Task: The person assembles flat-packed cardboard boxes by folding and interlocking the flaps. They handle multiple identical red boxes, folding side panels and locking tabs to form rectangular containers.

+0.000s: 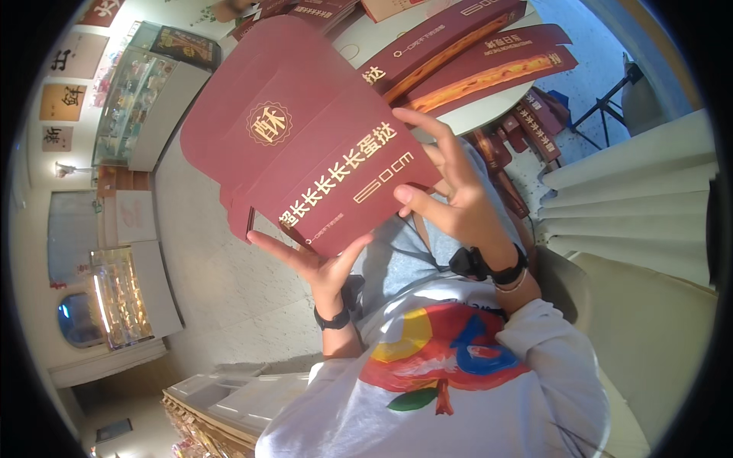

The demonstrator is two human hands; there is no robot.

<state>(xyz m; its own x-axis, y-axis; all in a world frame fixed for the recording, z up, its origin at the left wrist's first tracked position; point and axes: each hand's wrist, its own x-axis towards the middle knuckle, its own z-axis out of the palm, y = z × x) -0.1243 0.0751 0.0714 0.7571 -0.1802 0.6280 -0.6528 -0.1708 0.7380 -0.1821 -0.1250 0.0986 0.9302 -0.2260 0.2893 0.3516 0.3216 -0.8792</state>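
Currently, the right hand (458,204) is pinching the dark red carton (336,114) at its 4 o'clock edge, thumb pressing on the printed face, fingers wrapping the rim. The left hand (324,271) is spreading thumb and index finger along the lower edge at 6 o'clock; cannot tell whether it is squeezing or just steadying.

The carton is standing tilted before the wearer, centre toward 11 o'clock, a gap showing at its 7 o'clock corner. Handling estimate: probably light, thin stiff card, likely creasing if pressed mid-panel, perhaps slippery on the smooth face. Best hold, in my judgement: opposite folded edges, leaving the large flap unloaded.

Outward: long printed cartons (477,82) are lying on a white table (489,109) at 1 o'clock; smaller red boxes (532,126) are sitting at 2; a pale curtain (634,179) is hanging near 3; a glass display case (126,99) is standing at 10.
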